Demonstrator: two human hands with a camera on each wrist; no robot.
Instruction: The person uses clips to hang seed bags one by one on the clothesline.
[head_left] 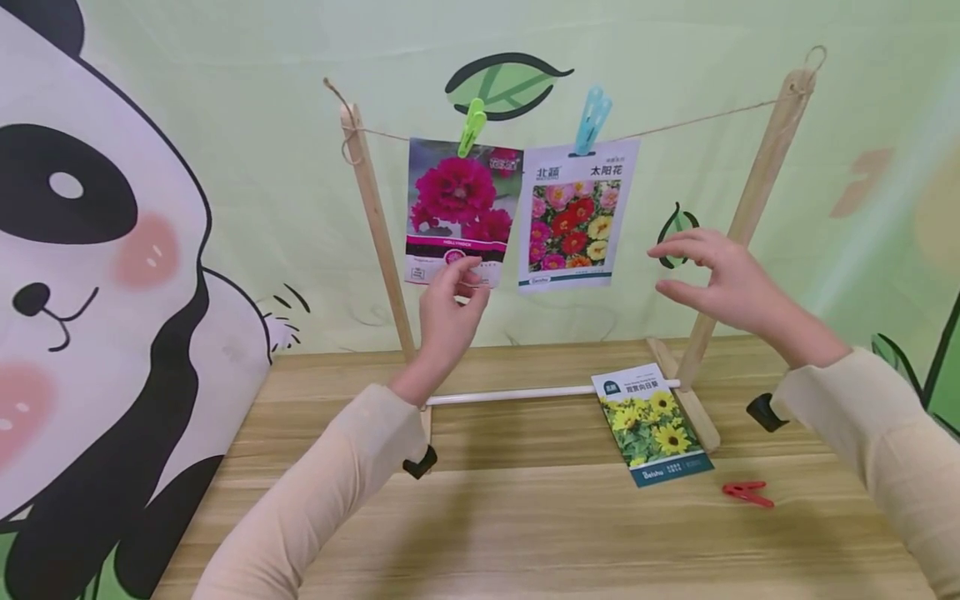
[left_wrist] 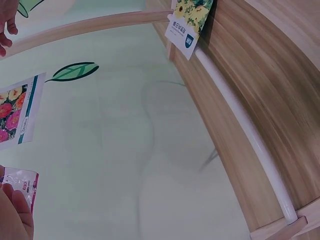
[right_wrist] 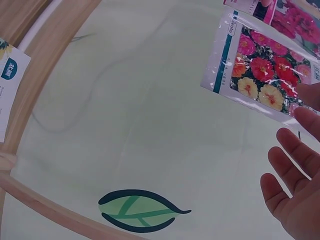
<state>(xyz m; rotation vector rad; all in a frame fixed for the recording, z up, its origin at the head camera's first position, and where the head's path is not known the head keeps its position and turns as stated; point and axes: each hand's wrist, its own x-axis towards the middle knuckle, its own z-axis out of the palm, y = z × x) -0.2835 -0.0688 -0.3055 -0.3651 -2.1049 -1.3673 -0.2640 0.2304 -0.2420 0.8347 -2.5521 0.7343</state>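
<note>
The left hand [head_left: 450, 321] is at 6 o'clock of the pink packet [head_left: 453, 187], fingers loosely bent, thumb apart; I cannot tell whether it touches. The right hand [head_left: 727, 279] is apart from the white packet [head_left: 576, 218], between its 3 and 4 o'clock, thumb and fingers spread around nothing.

Both packets hang from the string [head_left: 705, 115], each under a single clip, green [head_left: 472, 127] and blue [head_left: 592, 121]. A downward tug could well pull one free, and a bump could swing it or twist it on its clip. The right hand is near the right post [head_left: 761, 179] in view; knocking that would probably shake the whole line.

At 5 o'clock from the white packet, the sunflower packet [head_left: 652, 425] lies on the desk [head_left: 525, 533], with the red clip [head_left: 735, 489] at its 4 o'clock; a careless sleeve might shift either.

The packets are the only containers; their contents are hidden behind printed flowers.
</note>
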